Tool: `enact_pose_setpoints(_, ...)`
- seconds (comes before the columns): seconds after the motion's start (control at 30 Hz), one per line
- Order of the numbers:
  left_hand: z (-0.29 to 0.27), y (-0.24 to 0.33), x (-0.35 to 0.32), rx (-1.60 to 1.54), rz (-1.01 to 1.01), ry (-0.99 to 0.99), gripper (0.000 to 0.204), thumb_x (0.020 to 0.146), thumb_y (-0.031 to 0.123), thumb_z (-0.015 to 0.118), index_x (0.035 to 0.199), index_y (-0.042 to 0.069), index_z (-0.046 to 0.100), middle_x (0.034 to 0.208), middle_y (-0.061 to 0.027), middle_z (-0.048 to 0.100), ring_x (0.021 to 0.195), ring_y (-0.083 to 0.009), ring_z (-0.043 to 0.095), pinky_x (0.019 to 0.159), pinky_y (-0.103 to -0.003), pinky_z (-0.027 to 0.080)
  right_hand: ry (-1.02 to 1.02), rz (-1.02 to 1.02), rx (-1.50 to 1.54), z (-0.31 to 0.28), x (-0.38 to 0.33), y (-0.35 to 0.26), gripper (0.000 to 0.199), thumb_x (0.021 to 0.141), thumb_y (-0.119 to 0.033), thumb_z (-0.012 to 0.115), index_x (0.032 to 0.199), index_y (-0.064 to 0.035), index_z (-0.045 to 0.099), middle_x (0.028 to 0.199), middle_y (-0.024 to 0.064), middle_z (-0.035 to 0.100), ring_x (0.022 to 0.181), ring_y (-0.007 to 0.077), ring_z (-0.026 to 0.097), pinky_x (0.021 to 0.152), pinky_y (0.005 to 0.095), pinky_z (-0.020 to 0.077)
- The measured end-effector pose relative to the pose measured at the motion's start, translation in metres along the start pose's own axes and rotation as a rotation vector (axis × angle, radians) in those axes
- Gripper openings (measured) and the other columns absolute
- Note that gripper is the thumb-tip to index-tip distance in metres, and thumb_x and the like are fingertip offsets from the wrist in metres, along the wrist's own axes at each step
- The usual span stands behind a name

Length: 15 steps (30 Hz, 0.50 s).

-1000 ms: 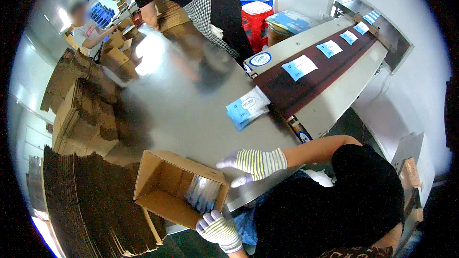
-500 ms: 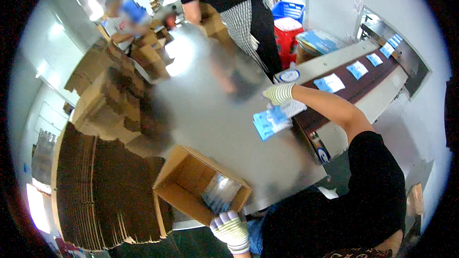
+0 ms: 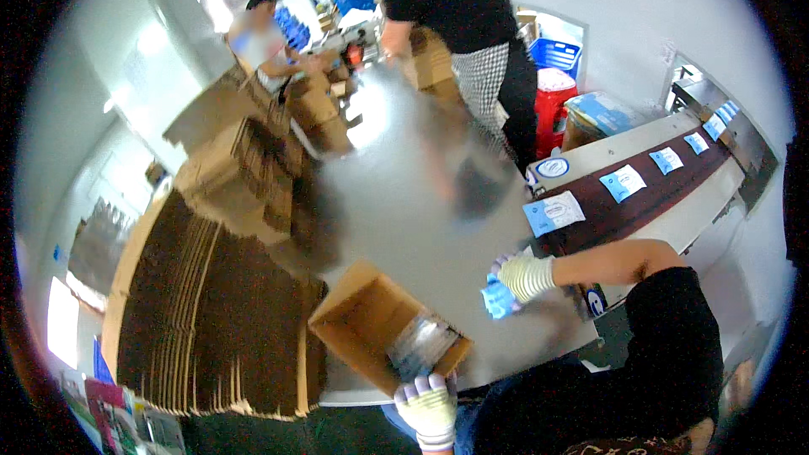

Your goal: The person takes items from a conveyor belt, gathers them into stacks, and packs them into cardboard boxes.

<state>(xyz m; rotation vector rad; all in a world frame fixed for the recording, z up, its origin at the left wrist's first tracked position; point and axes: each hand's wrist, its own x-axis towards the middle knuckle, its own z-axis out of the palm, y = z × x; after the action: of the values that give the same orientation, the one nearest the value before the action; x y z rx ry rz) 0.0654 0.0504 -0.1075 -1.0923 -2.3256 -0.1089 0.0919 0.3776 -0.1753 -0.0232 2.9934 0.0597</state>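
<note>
Currently, striped-gloved right hand (image 3: pixel 523 276) pinching blue flexible packets (image 3: pixel 498 300) right of open brown cardboard box (image 3: pixel 355 315), above smooth grey table (image 3: pixel 383 206); striped-gloved left hand (image 3: pixel 428 409) gripping box's near rim; pale packets (image 3: pixel 422 344) inside box.

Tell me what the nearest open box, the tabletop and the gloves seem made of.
Open box: matte brown cardboard, judging by its plain, thin walls. Tabletop: probably smooth metal, grey with bright glare; coated board is possible. Gloves: probably knitted fabric, striped and close-fitting.
</note>
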Motion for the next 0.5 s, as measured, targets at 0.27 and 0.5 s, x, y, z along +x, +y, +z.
enact_pose_setpoints(0.27,0.034,-0.031,0.095,-0.075,0.117,-0.081,0.01,0.076,0.022,0.057,0.079,0.014,0.051,0.074,-0.0034,0.048,0.069,-0.0205,0.05,0.072,-0.038,0.042,0.128,0.124,0.548,-0.1,0.074,0.042,0.083,0.062,-0.037,0.076,0.128,-0.0004,0.044,0.107,0.0208,0.062,0.098,0.0355,0.06,0.085,0.0404,0.0498)
enact_pose_setpoints(0.5,0.028,-0.026,0.1,-0.034,0.138,-0.12,0.01,0.079,0.022,0.053,0.083,0.013,0.054,0.076,-0.0046,0.049,0.071,-0.0209,0.051,0.076,-0.039,0.043,0.592,-0.749,0.33,-0.212,0.139,-0.05,0.044,0.081,-0.026,0.062,0.115,-0.0031,0.046,0.11,0.0122,0.06,0.097,0.0292,0.059,0.08,0.0413,0.0485)
